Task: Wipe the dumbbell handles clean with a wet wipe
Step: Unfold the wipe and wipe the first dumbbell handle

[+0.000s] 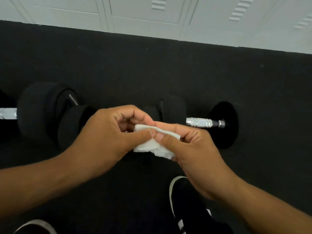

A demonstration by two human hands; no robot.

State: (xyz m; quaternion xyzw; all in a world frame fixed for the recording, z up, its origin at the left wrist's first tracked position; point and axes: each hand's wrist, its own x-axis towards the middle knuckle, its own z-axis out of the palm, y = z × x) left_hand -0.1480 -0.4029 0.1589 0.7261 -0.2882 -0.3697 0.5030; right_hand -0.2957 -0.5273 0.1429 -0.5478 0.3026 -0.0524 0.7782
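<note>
A folded white wet wipe (148,146) is pinched between both hands above the floor. My left hand (109,130) grips its left part with thumb and fingers. My right hand (190,146) pinches its right edge. Behind the hands a black dumbbell lies on the floor, its chrome handle (202,122) showing to the right between two black weight heads (222,124). At the left lies a second dumbbell with large black heads (42,112), and a short piece of its chrome handle (8,113) shows at the frame edge.
Black rubber flooring (168,68) covers the ground. White lockers (152,12) line the far wall. My black shoes with white soles, one (185,200) at the lower right and one (35,227) at the lower left, stand just under my arms.
</note>
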